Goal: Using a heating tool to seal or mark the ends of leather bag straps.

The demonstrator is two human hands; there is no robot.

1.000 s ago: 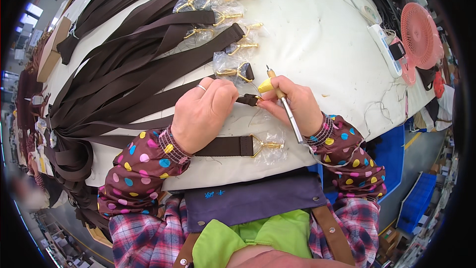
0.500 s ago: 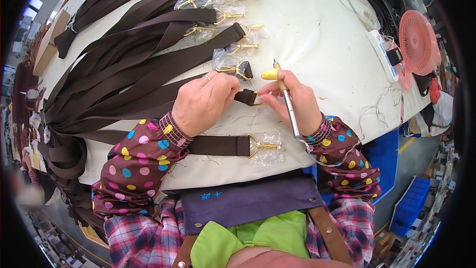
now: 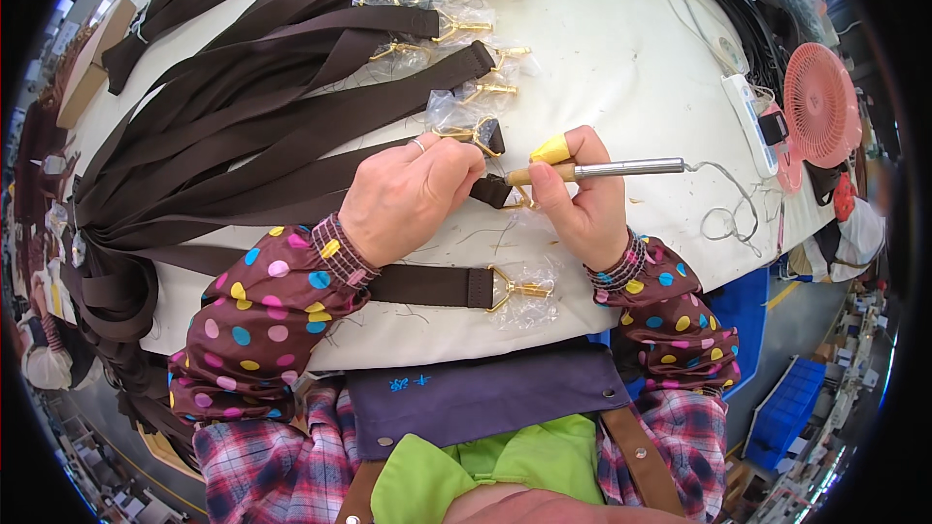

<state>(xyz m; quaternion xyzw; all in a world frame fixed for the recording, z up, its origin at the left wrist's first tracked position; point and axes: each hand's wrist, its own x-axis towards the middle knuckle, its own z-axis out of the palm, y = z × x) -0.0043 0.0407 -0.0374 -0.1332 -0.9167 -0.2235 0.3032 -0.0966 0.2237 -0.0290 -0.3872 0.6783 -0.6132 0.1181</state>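
Note:
My right hand, with a yellow cover on one finger, grips a slim corded soldering iron by its wooden section. The iron lies nearly level, its tip end at a dark brown webbing strap and its cord trailing right. My left hand, a ring on one finger, pinches that strap just left of the tip. The strap's end carries a gold metal buckle, partly behind my right fingers. Nearer me lies another brown strap with a gold buckle in clear plastic.
Many brown straps fan across the white table, several with plastic-wrapped gold buckles. On the right are a white power strip and a pink fan. Blue crates stand beyond the table's edge.
My right hand has swung the soldering iron from upright to nearly level, its tip coming left to the strap. My left hand stays on the strap, shifted slightly right.

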